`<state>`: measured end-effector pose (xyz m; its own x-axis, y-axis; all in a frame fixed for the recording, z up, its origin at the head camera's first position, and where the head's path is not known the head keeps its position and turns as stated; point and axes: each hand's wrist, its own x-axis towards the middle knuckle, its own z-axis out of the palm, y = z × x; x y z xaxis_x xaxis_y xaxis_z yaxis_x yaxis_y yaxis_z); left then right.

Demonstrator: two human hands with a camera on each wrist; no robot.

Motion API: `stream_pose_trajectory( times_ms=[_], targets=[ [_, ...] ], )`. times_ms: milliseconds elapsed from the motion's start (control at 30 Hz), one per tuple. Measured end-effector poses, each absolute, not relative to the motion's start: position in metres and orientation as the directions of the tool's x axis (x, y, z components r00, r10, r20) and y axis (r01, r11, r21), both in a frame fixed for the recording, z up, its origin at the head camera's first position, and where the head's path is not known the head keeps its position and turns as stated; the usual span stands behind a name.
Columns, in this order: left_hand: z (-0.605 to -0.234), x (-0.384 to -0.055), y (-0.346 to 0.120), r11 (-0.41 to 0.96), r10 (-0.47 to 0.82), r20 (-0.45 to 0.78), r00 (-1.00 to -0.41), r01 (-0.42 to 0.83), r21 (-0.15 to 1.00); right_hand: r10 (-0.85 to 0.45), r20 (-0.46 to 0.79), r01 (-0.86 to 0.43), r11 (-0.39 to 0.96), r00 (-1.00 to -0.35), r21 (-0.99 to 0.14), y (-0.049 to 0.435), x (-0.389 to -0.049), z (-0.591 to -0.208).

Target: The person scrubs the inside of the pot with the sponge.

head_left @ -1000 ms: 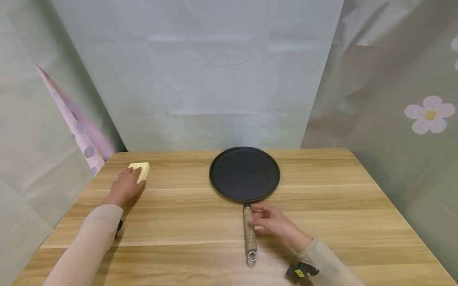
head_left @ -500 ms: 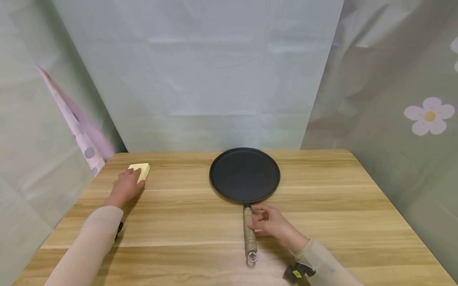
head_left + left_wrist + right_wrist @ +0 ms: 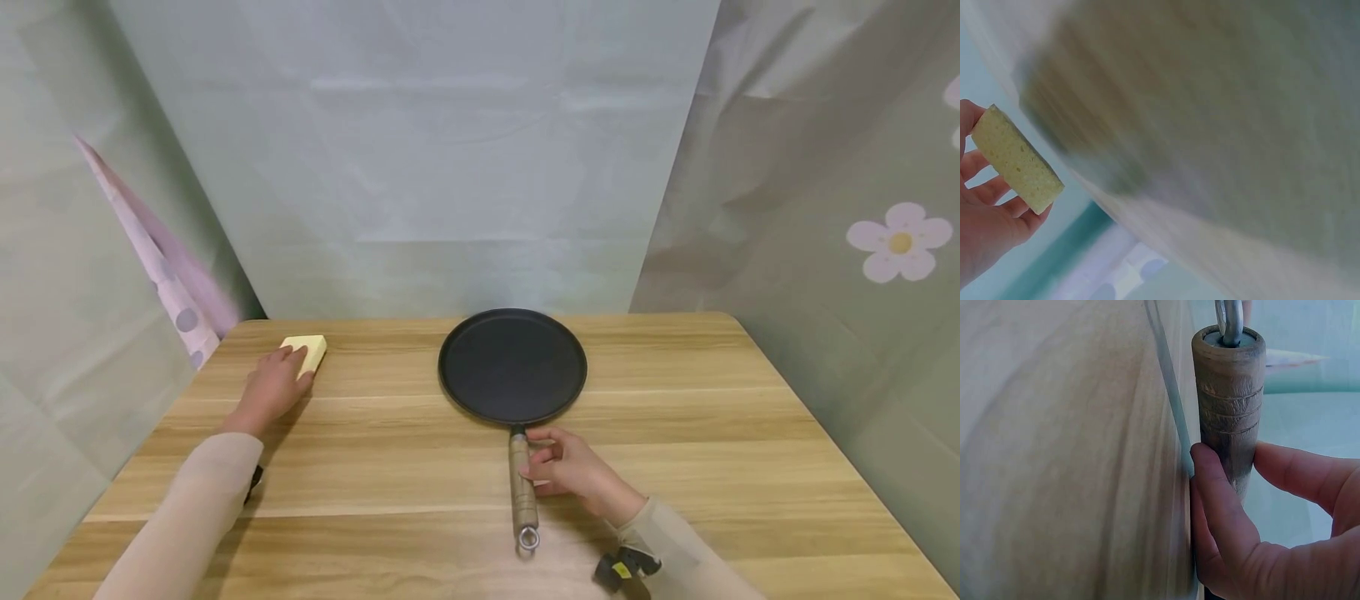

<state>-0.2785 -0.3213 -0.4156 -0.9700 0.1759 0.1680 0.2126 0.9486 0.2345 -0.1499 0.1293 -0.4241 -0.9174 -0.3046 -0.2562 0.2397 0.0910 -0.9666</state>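
A pale yellow sponge is at the table's far left. My left hand grips it from above; in the left wrist view the thumb and fingers of that hand hold the sponge by its edges. Whether the sponge touches the table I cannot tell. Near the middle lies a flat round black pan, its wooden handle towards me. My right hand pinches this handle from the right; the right wrist view shows thumb and fingers on either side of the handle.
The wooden table spans the lower view, with its far edge close to a pale grey-green curtain. A flowered curtain hangs at the right. At the left, a pinkish dotted cloth shows through a gap.
In the last half second my left hand has moved slightly right and away from me, with the sponge. The pan stays in place; my right hand has barely shifted on its handle.
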Motion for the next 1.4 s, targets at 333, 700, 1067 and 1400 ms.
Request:
stream_pose_trajectory(
  times_ms=[333, 700, 1067, 1400],
  targets=[
    [-0.411, -0.28, -0.3, 0.923, 0.251, 0.256, -0.933, 0.311, 0.226, -0.31, -0.273, 0.258, 0.09, -0.911, -0.962, 0.129, -0.149, -0.419],
    [-0.398, -0.285, -0.263, 0.879, 0.333, 0.321, -0.887, 0.415, 0.235, -0.31, -0.286, 0.273, 0.083, -0.907, -0.958, 0.13, -0.149, -0.418],
    [-0.396, -0.295, -0.221, 0.816, 0.399, 0.374, -0.838, 0.51, 0.272, -0.308, -0.287, 0.278, 0.074, -0.907, -0.958, 0.129, -0.153, -0.419],
    [-0.398, -0.3, -0.18, 0.743, 0.452, 0.455, -0.767, 0.606, 0.284, -0.307, -0.289, 0.28, 0.075, -0.907, -0.957, 0.129, -0.152, -0.419]
  ],
)
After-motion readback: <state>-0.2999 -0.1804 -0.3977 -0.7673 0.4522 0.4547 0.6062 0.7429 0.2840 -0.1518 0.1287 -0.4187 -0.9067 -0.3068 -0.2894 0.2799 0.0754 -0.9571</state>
